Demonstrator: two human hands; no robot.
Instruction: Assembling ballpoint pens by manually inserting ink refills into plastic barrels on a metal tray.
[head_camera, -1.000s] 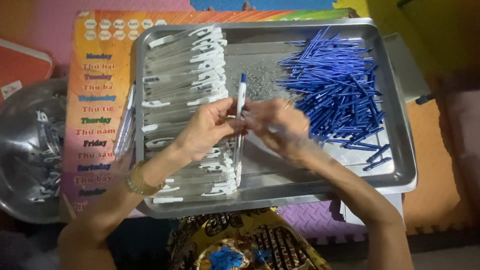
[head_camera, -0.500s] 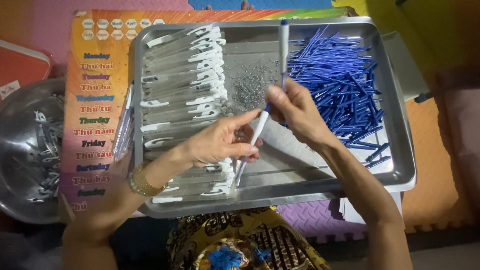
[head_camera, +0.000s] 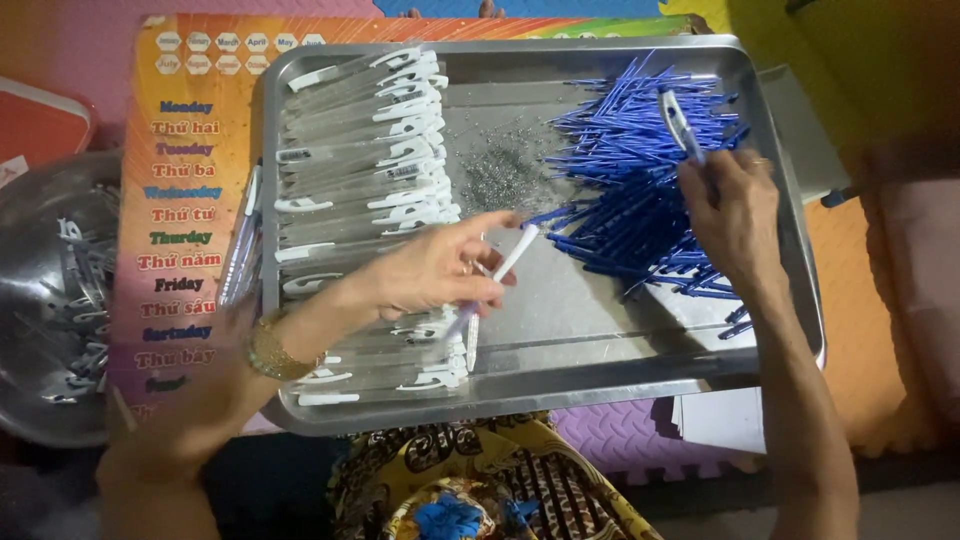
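Head view: left hand (head_camera: 435, 270) grip clamped on white-tipped pen (head_camera: 495, 285), over bare tray floor. Clear barrels (head_camera: 365, 180) stacked just left of grip. Right hand (head_camera: 735, 215) grip pinches pen cap (head_camera: 678, 120) above blue refills (head_camera: 640, 190), near steel tray (head_camera: 520, 400) right rim.

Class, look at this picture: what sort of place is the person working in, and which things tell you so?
Probably a home floor used for piecework assembling pens. A metal tray holds a heap of blue refills and rows of clear pen barrels, and it rests on coloured foam play mats beside a children's weekday chart.
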